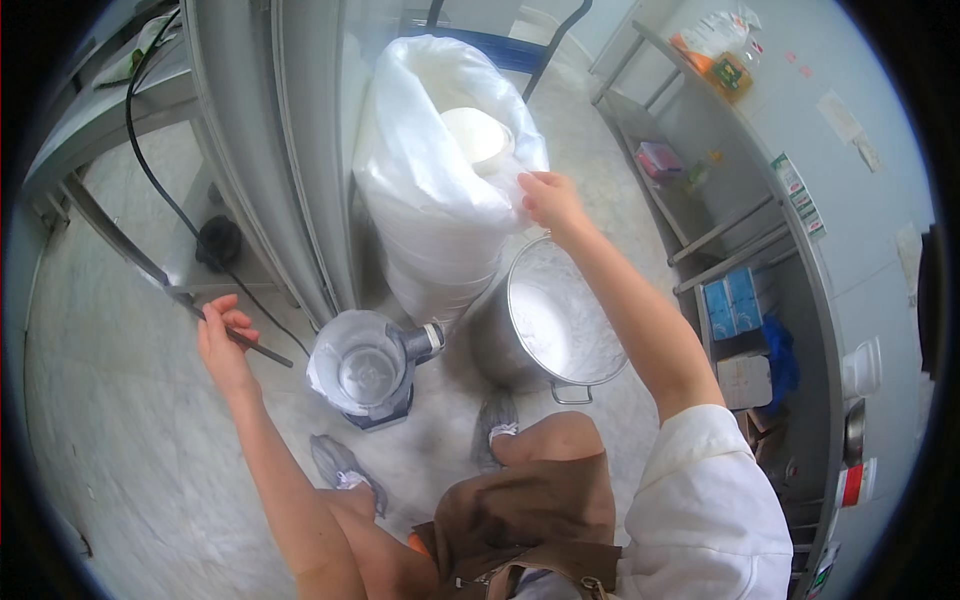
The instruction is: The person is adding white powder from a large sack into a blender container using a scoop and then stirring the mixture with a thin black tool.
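My right hand point(551, 199) pinches the rim of a tall white plastic sack point(435, 195), which stands on the floor with its mouth gaping. Inside the sack is a rounded white thing point(476, 135); I cannot tell whether it is a bowl or a heap of powder. My left hand point(227, 337) has its fingers around a thin dark rod point(270, 355), low at the left. Between my hands stands a clear blender-like jug point(367, 375) with white residue, on a dark base. A deep steel pot point(491, 337), white powder point(544, 322) inside, stands below my right forearm.
A steel table point(142, 94) and a metal cabinet edge point(255, 150) rise at left. A black cable point(165, 195) runs down towards the jug. Steel shelving point(739, 112) with packages lines the right wall. A blue-decked trolley point(495, 51) stands behind the sack.
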Motion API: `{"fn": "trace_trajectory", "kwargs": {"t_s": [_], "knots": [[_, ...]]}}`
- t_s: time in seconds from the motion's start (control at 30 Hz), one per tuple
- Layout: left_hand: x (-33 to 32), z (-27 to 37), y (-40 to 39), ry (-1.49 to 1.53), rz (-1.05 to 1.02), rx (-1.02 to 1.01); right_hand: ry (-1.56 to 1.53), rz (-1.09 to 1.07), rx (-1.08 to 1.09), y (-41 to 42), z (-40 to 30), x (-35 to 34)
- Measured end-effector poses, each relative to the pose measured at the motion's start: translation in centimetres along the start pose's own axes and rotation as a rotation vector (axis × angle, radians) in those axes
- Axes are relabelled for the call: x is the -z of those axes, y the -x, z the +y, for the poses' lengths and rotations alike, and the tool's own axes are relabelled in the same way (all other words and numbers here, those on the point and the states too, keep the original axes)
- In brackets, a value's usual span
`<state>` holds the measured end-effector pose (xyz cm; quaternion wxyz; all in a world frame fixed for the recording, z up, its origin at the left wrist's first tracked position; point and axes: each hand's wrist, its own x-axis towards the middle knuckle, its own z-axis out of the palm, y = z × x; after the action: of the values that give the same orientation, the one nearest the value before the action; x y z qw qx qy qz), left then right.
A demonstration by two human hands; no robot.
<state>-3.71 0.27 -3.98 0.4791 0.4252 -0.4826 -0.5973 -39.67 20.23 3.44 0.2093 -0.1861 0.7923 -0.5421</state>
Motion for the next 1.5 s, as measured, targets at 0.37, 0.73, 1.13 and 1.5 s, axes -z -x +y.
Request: {"fn": "trace_trajectory", "kwargs": {"t_s": [0.37,0.73,1.13,1.5], "knots": [[0.7,0.3,-0.1,0.022,0.006,-0.005,-0.638,-0.114,-0.143,4.1,0.2,1.3],[1.3,0.5,0.0,0.011,0.044,0.005,-0.534,-0.092,-0.022,9.7,-1.8,2.9],[2.2,1.4,0.0,0.035,0.027,-0.016,-0.299,-0.381,-0.172,22.0,-1.4,4.5],[3.3,2.1,0.2,0.049,0.057,-0.007,-0.130,-0.557,-0.449,23.5,-3.7,-0.9]]}}
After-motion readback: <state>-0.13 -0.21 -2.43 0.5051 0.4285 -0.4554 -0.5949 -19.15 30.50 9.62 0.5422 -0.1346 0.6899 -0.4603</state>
